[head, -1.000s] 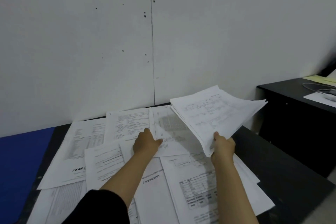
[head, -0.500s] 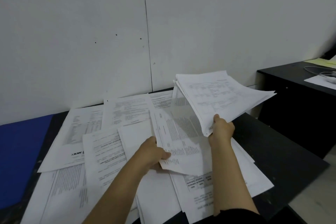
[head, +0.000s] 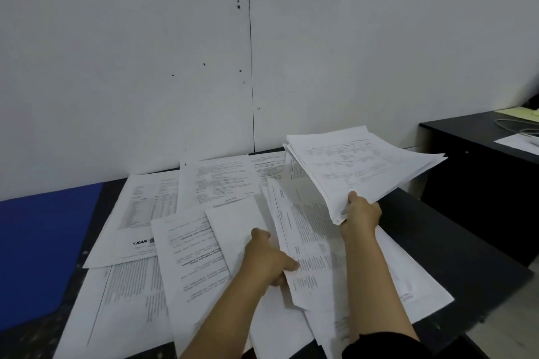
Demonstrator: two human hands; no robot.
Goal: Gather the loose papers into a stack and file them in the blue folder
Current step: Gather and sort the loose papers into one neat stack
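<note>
- Above the dark surface (head: 455, 245), the right hand (head: 361, 213) holds the gathered stack (head: 361, 166) up off the spread, its fingers clenched on the stack's near corner, thumb on top.
- Lower and to the left of that grip, the left hand (head: 268, 259) pinches the near edge of a printed sheet (head: 309, 230), thumb over the paper and the other fingers hidden beneath it.
- To do this step well, the sheet should probably be lifted by that edge and slid under or onto the stack with corners roughly matched; a one-corner grip lets the stack fan and droop, so a firmer pinch looks wise.
- More loose papers (head: 145, 207) lie overlapping to the left of and beyond the left fingers, some under the forearms.
- Far left of both hands, the blue folder (head: 43, 245) lies flat on the surface, well apart from the fingers, with paper edges just beside it.
</note>
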